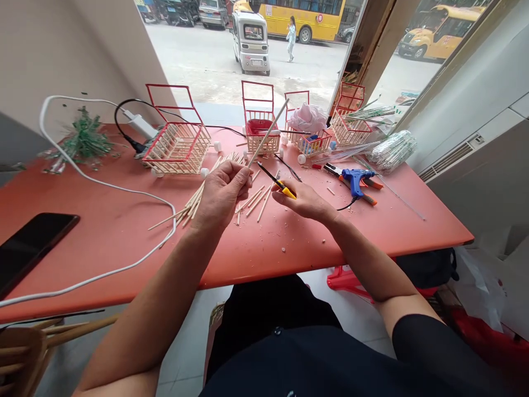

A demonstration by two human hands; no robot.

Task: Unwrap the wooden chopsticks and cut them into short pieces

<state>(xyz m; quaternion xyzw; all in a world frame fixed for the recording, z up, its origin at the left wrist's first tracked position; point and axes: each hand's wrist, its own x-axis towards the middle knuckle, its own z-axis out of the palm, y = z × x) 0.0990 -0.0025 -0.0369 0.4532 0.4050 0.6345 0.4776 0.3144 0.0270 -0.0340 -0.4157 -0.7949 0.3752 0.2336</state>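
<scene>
My left hand (223,193) pinches a thin wooden stick (269,131) between thumb and fingers, and the stick slants up to the right. In my right hand (305,199) is a yellow-and-black utility knife (285,189), its dark tip pointing up-left near the stick's lower end. Whether the tip touches the stick I cannot tell. Below and behind my left hand lies a bundle of loose wooden sticks (194,204). Shorter cut sticks (264,205) rest on the table between my hands, among small wood scraps.
On the red table (111,242), several small stick-built carts stand at the back, one (177,148) at left. A blue glue gun (354,181) and orange-handled pliers (372,198) lie at right. A white cable (144,194) winds past a phone (37,242) at left.
</scene>
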